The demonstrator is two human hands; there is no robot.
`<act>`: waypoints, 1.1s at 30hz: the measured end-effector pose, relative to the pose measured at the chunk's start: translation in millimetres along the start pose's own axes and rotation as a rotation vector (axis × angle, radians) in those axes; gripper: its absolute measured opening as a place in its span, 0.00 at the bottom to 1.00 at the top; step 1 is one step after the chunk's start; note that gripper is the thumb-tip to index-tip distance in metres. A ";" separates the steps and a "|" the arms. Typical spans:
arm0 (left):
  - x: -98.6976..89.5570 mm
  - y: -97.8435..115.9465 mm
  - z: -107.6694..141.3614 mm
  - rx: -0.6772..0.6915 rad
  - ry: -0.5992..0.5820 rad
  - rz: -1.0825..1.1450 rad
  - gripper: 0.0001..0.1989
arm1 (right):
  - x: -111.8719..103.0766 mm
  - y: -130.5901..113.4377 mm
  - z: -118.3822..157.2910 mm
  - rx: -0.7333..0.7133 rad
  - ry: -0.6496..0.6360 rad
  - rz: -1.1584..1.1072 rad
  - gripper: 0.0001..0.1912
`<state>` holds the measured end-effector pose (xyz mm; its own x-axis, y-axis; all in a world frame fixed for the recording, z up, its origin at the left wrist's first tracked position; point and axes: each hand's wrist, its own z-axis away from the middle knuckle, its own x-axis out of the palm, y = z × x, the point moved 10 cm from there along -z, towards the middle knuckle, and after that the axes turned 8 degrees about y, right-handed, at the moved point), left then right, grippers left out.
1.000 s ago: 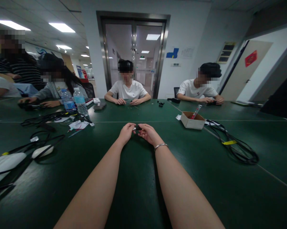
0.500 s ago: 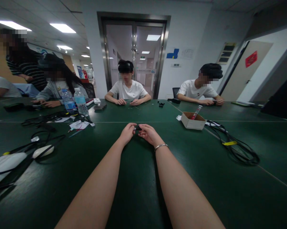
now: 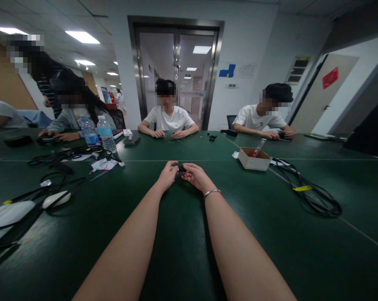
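Observation:
Near the middle of the green table (image 3: 182,217), my left hand (image 3: 168,175) and my right hand (image 3: 196,176) meet around a small black object (image 3: 181,168). The fingers of my left hand pinch its left end, where a small light or metallic bit shows. My right hand is closed on its right end, with a bracelet (image 3: 212,192) at the wrist. Both forearms reach forward over the table. The object is too small to name, and fingers hide part of it.
On the right stand a cardboard box (image 3: 254,161) and coiled black cables (image 3: 317,196). Bottles (image 3: 106,133), papers (image 3: 103,164), more cables and a white device (image 3: 9,215) lie left. Several people sit or stand around the table; small black pieces (image 3: 212,137) lie across it.
The standing person at the far left has leaned toward the seated one. My hands have barely moved, with the small black object still between them.

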<state>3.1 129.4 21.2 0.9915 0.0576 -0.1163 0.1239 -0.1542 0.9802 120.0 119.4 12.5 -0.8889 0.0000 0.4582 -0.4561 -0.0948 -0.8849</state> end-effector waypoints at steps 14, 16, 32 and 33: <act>0.2 -0.8 -0.2 -0.016 -0.002 -0.013 0.13 | -1.2 0.7 -0.5 0.016 0.029 -0.001 0.02; 0.2 -2.0 -1.1 -0.016 -0.003 0.005 0.12 | -1.4 0.8 -0.7 0.015 0.031 -0.008 0.03; -1.8 -3.3 -2.4 0.009 0.022 -0.010 0.12 | -0.9 2.3 -1.9 0.009 0.008 -0.002 0.06; -1.6 -3.7 -1.9 -0.004 0.021 0.000 0.12 | -0.3 2.2 -1.7 0.009 0.004 -0.003 0.06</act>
<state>1.0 131.8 18.1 0.9905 0.0781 -0.1134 0.1241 -0.1498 0.9809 119.2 120.9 10.2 -0.8879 0.0041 0.4600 -0.4579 -0.1040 -0.8829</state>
